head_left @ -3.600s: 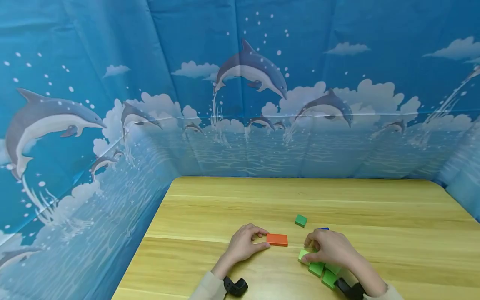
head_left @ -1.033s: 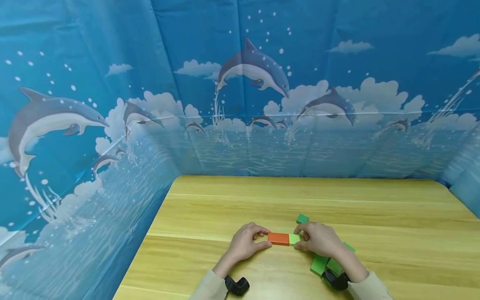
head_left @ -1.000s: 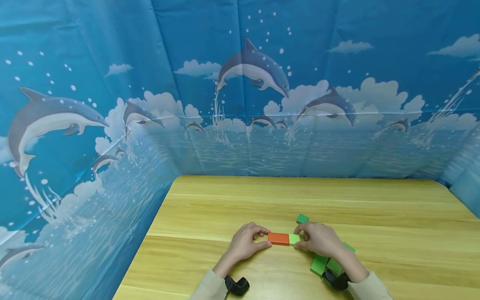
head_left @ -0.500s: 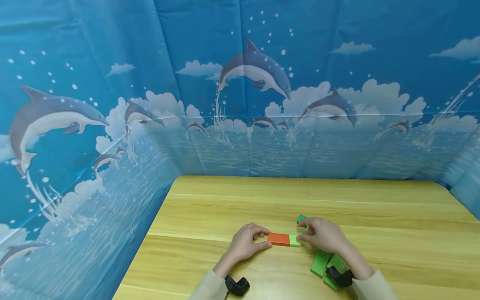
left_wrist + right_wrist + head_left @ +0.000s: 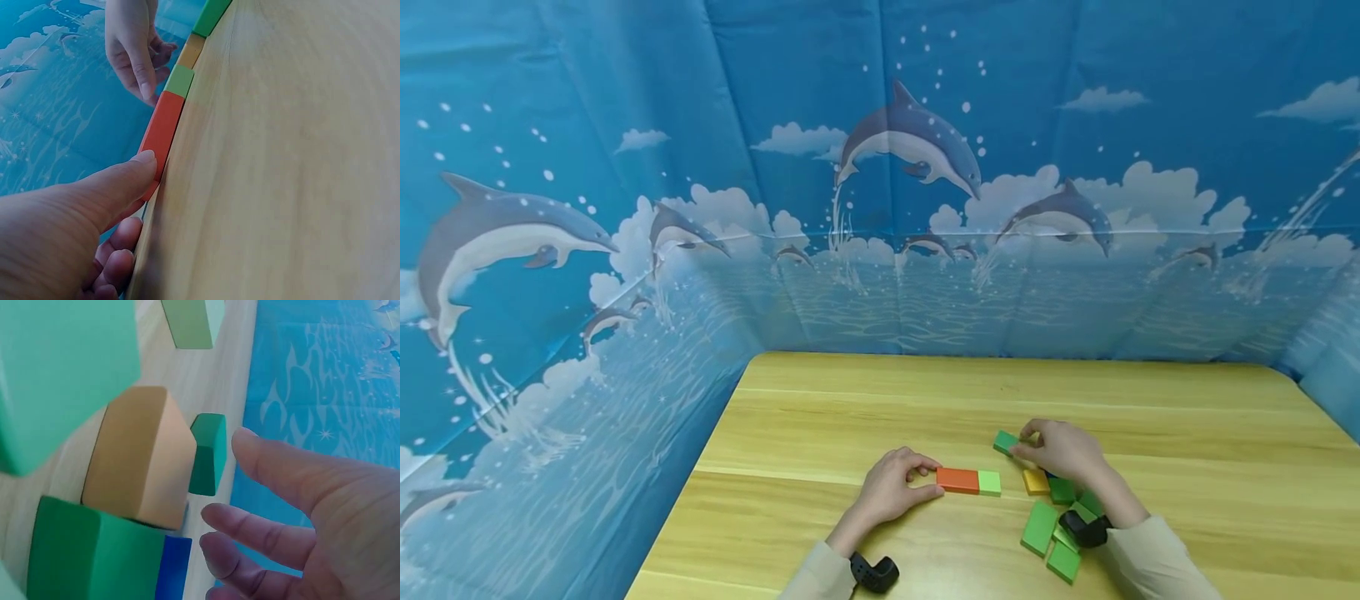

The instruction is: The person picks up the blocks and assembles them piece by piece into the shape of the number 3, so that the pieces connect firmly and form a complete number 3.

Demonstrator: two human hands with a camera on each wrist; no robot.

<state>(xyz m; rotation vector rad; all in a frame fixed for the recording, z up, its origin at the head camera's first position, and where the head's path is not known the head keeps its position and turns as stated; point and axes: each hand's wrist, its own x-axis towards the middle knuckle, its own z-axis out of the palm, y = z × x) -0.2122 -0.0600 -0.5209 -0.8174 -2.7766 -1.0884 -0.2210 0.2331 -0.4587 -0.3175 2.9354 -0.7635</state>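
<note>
My left hand pinches the left end of a flat red-orange block between thumb and fingers, on the table. A light-green block lies against the red-orange block's right end. My right hand is beside a small green block farther back, its thumb right at the block's edge in the head view. In the right wrist view the thumb and fingers of that hand are spread apart with nothing between them. Below the hand lies a yellow-orange block, with a dark-green block next to it.
Several green blocks, among them a larger flat green block, lie in a cluster under the right wrist. A blue block shows partly behind the dark-green one. The wooden table ends at a blue dolphin-print curtain.
My right hand carried the light-green block to the red-orange block's right end, let it go, then moved back and right to the small green block. My left hand stays in place.
</note>
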